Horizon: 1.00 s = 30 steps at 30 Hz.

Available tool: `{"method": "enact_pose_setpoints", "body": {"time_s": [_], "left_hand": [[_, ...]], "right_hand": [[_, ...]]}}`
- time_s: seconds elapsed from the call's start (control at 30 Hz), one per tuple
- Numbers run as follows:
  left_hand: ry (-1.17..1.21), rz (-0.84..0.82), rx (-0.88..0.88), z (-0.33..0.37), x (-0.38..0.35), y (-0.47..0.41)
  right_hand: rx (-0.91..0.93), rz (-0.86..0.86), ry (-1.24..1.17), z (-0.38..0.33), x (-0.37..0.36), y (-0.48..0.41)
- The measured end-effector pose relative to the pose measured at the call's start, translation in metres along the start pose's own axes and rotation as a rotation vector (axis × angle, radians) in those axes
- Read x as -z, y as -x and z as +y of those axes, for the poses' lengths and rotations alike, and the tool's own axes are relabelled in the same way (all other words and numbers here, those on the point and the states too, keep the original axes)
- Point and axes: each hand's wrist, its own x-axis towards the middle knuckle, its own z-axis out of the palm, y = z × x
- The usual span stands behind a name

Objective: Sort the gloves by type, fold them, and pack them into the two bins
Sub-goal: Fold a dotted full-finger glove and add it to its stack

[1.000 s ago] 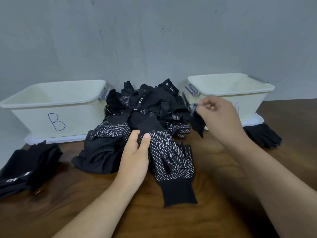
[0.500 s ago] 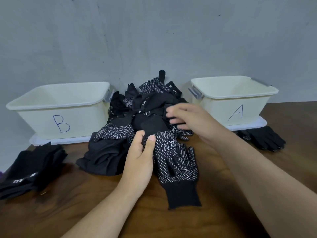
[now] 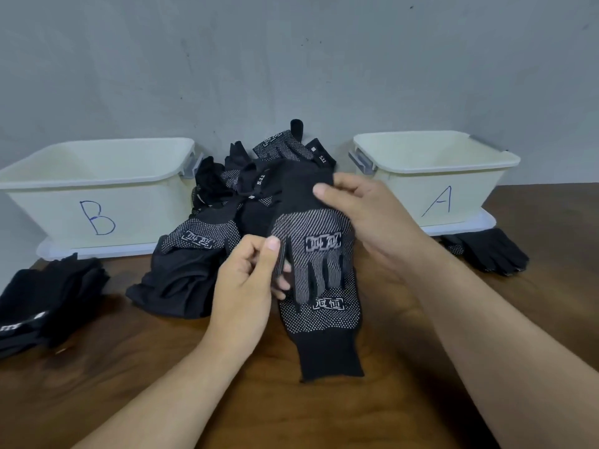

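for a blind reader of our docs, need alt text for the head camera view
The left hand and right hand hold a black dotted glove over a second dotted glove on the wooden table. Behind lies a pile of black gloves between white bin B and bin A.

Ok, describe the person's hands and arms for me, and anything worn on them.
The left hand and the right hand are both bare: no gloves, rings, watch or wristband show. The left forearm and the right forearm are bare too, with no sleeve in view down to the frame edge. The nails that show are short and unpainted.
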Motion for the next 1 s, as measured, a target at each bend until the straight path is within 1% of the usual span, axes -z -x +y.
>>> {"method": "enact_pose_setpoints", "body": {"time_s": [0.1,0.17,0.2,0.27,0.33,0.37,0.43,0.5,0.57,0.63,0.7,0.77,1.0], "left_hand": [[-0.079,0.06,0.02,-0.008,0.003,-0.003],[-0.213,0.029,0.017,-0.012,0.005,-0.004],[-0.312,-0.022,0.007,-0.014,0.006,-0.003],[-0.553,-0.195,-0.038,-0.016,0.005,0.001],[-0.809,-0.359,-0.144,-0.018,0.003,0.006],[-0.9,-0.405,-0.191,-0.019,0.002,0.009],[-0.971,-0.437,-0.226,-0.02,0.0,0.012],[-0.94,-0.443,-0.232,-0.018,0.0,0.012],[-0.83,-0.386,-0.222,-0.015,0.002,0.01],[-0.69,-0.257,-0.142,-0.015,0.005,0.005],[-0.57,-0.102,-0.023,-0.015,0.009,-0.001],[-0.478,-0.01,0.057,-0.019,0.011,-0.006],[-0.465,-0.027,0.031,-0.014,0.01,-0.006]], "right_hand": [[0.087,0.114,-0.109,-0.01,0.008,-0.005],[0.128,0.152,-0.132,-0.009,0.011,-0.008],[0.129,0.162,-0.137,-0.006,0.012,-0.009],[0.109,0.163,-0.152,0.001,0.013,-0.011],[0.098,0.149,-0.155,0.007,0.012,-0.012],[0.094,0.146,-0.154,0.01,0.013,-0.013],[0.086,0.151,-0.157,0.015,0.014,-0.015],[0.082,0.156,-0.161,0.018,0.015,-0.015],[0.084,0.157,-0.175,0.02,0.014,-0.016],[0.096,0.155,-0.188,0.022,0.012,-0.017],[0.114,0.159,-0.196,0.024,0.01,-0.017],[0.134,0.17,-0.202,0.026,0.007,-0.016],[0.24,0.282,-0.25,0.025,-0.005,-0.013]]}}
